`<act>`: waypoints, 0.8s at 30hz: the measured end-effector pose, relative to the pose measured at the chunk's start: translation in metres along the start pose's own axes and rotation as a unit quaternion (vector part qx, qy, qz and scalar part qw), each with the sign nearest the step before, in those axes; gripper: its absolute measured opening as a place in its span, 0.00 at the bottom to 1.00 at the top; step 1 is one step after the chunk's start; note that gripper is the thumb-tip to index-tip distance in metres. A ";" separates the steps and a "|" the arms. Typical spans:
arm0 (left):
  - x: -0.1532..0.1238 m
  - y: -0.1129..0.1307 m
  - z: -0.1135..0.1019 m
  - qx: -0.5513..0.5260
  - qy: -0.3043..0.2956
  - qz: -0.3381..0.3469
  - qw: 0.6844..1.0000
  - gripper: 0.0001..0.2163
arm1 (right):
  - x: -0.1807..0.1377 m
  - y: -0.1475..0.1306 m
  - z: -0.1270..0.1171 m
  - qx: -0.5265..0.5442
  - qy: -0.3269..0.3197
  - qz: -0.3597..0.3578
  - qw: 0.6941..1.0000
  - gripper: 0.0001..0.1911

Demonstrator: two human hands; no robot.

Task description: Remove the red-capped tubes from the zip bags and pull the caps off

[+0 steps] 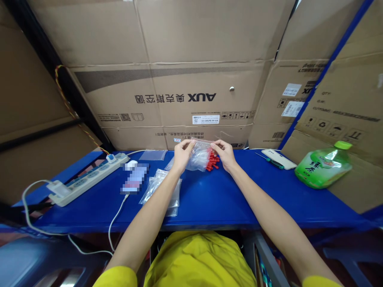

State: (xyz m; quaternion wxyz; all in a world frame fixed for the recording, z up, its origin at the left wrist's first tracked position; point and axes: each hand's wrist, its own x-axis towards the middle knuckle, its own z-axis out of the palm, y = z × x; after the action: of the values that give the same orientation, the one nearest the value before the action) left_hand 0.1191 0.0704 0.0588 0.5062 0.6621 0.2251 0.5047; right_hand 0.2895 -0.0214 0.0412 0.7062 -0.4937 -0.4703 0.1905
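Between my hands is a clear plastic zip bag (197,157), its top edge pinched at both corners. My left hand (183,153) closes thumb and fingers on the left corner. At the opposite corner my right hand (224,153) pinches the same edge. Small red-ended pieces (212,161) show at the bag's right side, close to my right fingers; whether they lie inside or behind the film I cannot tell. More clear plastic bags (172,195) lie in a loose pile on the blue table (209,203), partly under my left forearm.
A white power strip (89,179) with plugs and cables runs along the left, beside a blurred phone (135,179). On the right are a green bottle (324,165) lying tilted, a screwdriver (273,162) and a white flat object (281,158). Cardboard (179,79) walls the back.
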 end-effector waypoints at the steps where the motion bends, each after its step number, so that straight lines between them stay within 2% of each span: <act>1: 0.000 0.000 0.000 -0.010 0.009 -0.004 1.000 0.16 | 0.000 0.000 0.001 0.003 0.001 0.002 1.000 0.19; 5: 0.000 0.007 0.000 -0.035 0.020 -0.003 0.999 0.15 | -0.002 -0.001 0.003 0.020 -0.003 0.004 1.000 0.18; 9: 0.004 0.031 -0.008 -0.034 0.043 0.039 0.998 0.13 | -0.004 -0.003 0.005 0.026 -0.039 0.007 0.999 0.21; 13: -0.014 0.071 -0.037 -0.048 0.032 0.011 0.998 0.10 | -0.008 0.001 0.009 0.002 -0.056 0.005 0.998 0.24; 15: -0.036 0.085 -0.059 0.001 0.044 -0.005 0.999 0.10 | -0.011 0.004 0.013 -0.027 -0.067 -0.006 0.997 0.23; 17: -0.060 0.086 -0.082 0.089 0.060 -0.016 0.994 0.14 | -0.014 0.006 0.017 -0.058 -0.085 -0.018 0.995 0.23; 19: -0.082 0.075 -0.104 0.216 0.075 -0.020 0.973 0.15 | -0.017 0.007 0.021 -0.081 -0.100 -0.029 0.991 0.22; 20: -0.090 0.066 -0.114 0.294 0.072 -0.025 0.953 0.14 | -0.019 0.007 0.023 -0.090 -0.105 -0.034 0.990 0.22; 24: -0.109 0.029 -0.136 0.532 0.038 -0.060 0.844 0.16 | -0.024 0.006 0.027 -0.123 -0.123 -0.045 0.984 0.20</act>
State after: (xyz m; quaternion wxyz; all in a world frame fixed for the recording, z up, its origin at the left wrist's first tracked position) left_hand -0.0512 0.0310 0.0336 0.0966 0.7952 0.5177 0.3007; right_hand 0.2557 -0.0224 0.0266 0.5848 -0.5282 -0.5950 0.1581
